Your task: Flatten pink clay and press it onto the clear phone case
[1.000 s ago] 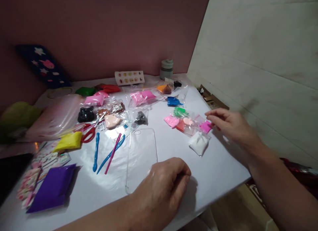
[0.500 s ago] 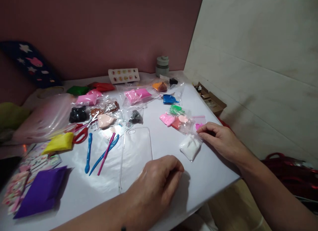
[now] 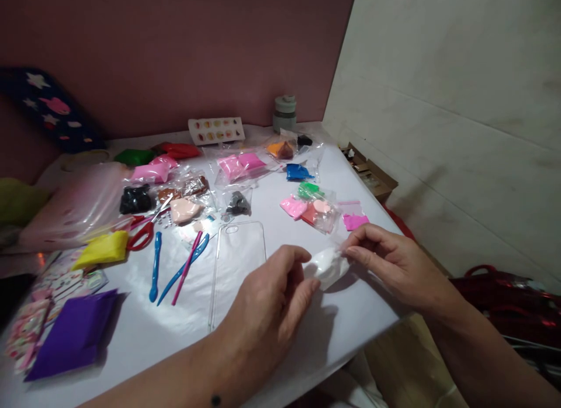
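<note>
A clear bag of white modelling clay [image 3: 328, 266] is tilted up off the table's right side. My right hand [image 3: 390, 262] pinches its top end between thumb and index finger. At the bag's left end is my left hand [image 3: 274, 297], thumb and index finger apart around the edge; whether they touch it I cannot tell. Left of that hand lies a clear phone case [image 3: 239, 256], partly covered by the hand. Just beyond my right hand sits a small bag of bright pink clay [image 3: 356, 222].
Blue modelling tools [image 3: 155, 268], a pink stick [image 3: 187, 268] and red scissors [image 3: 142, 235] lie left of the case. Several bagged clays, including a purple packet [image 3: 72, 335] and a yellow one [image 3: 103, 248], cover the table. A grey-green jar [image 3: 284, 114] stands at the back.
My right hand has taken hold of the white clay bag and raised it off the table. My left hand has moved up to the bag, its thumb and index finger spreading apart.
</note>
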`<state>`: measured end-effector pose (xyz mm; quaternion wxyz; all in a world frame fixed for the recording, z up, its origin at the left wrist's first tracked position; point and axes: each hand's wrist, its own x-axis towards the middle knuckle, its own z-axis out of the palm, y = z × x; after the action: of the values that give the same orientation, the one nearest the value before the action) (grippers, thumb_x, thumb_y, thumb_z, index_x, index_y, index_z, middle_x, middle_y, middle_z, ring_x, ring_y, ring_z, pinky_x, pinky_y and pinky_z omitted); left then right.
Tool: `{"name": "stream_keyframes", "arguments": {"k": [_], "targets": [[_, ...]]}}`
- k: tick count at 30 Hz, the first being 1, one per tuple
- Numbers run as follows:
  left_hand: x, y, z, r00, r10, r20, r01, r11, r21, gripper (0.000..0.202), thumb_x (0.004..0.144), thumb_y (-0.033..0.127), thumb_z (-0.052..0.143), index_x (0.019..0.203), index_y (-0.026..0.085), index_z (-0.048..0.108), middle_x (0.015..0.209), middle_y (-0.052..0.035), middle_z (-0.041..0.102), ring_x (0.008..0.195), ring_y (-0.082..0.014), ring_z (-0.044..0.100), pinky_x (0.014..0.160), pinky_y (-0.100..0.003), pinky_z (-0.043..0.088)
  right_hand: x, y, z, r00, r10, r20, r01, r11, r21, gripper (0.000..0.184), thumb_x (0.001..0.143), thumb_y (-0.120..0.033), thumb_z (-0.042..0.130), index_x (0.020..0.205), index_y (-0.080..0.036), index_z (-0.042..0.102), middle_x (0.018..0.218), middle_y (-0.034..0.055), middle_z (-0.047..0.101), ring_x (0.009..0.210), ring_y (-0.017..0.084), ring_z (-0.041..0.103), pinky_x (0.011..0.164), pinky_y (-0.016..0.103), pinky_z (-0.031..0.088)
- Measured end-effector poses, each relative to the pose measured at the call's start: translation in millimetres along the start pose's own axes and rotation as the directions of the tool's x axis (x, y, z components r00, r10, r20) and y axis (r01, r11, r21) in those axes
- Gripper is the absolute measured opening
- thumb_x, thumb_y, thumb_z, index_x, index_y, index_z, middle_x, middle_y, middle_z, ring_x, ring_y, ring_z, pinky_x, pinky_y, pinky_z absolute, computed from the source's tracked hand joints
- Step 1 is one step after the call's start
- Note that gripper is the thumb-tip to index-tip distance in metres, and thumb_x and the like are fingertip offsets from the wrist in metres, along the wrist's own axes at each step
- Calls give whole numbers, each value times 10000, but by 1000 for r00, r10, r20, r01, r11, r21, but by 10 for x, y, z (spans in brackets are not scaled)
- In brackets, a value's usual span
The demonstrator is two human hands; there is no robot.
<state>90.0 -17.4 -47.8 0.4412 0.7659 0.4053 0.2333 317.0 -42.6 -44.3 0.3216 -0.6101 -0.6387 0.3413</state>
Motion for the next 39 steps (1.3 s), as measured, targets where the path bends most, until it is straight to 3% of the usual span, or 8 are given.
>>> {"name": "stream_keyframes", "arguments": {"k": [3,8,13,16,20,27,36,39], "targets": [[42,64,-66,995,8,-100,-17,996,-85,197,877,316,608,1042,209,608,847,3,604,736,-135,567,642,-245,435,-86,-164,29,996,-89,0,89,996,-31,131,954,-270,565,869,-187,620,798,-16,626,733,113,573,666,223,436],[44,144,-114,998,-56,-25,49,973,-227,116,852,301,637,827,193,671,771,16,602,718,-129,543,663,-255,410,-143,-361,134,969,-246,-17,245,969,-37,111,931,-154,579,838,-192,627,744,-45,632,664,71,569,625,171,430],[29,146,-138,983,-185,5,172,902,-397,144,842,291,642,735,199,669,750,21,620,737,-130,543,675,-255,398,-177,-340,232,995,-95,-39,101,975,197,78,895,-267,663,935,-204,686,828,-13,673,748,108,617,670,184,479],[27,126,-133,983,-186,10,171,881,-442,156,839,305,649,729,198,673,756,15,620,739,-134,537,680,-261,399,-198,-301,294,999,-34,-27,40,954,297,128,888,-299,674,825,-189,692,787,-4,652,736,113,595,663,196,469],[11,125,-118,981,-192,38,189,880,-435,154,829,310,649,724,197,659,717,21,599,688,-127,519,634,-258,387,-223,-311,359,993,-42,-114,76,945,318,151,878,-259,683,749,-181,684,751,-7,646,722,103,583,662,193,450],[9,144,-98,967,-229,113,255,863,-437,157,785,307,669,696,177,658,668,16,588,654,-125,515,604,-251,381,-282,-300,358,994,-45,-102,79,932,354,157,862,-226,694,715,-171,695,735,1,660,709,105,599,651,196,448],[50,121,-100,938,-329,110,337,787,-517,144,727,312,739,665,182,728,577,29,602,575,-94,491,549,-205,350,-227,-153,294,984,168,67,-178,831,527,105,784,-293,785,762,-199,743,755,-11,658,699,92,563,630,176,434],[52,116,-100,927,-360,102,356,764,-539,127,710,282,750,628,187,733,523,42,561,545,-82,464,550,-198,353,-222,-121,308,984,175,33,-165,819,549,123,794,-322,789,762,-209,753,774,-10,660,719,94,570,645,179,435]]}}
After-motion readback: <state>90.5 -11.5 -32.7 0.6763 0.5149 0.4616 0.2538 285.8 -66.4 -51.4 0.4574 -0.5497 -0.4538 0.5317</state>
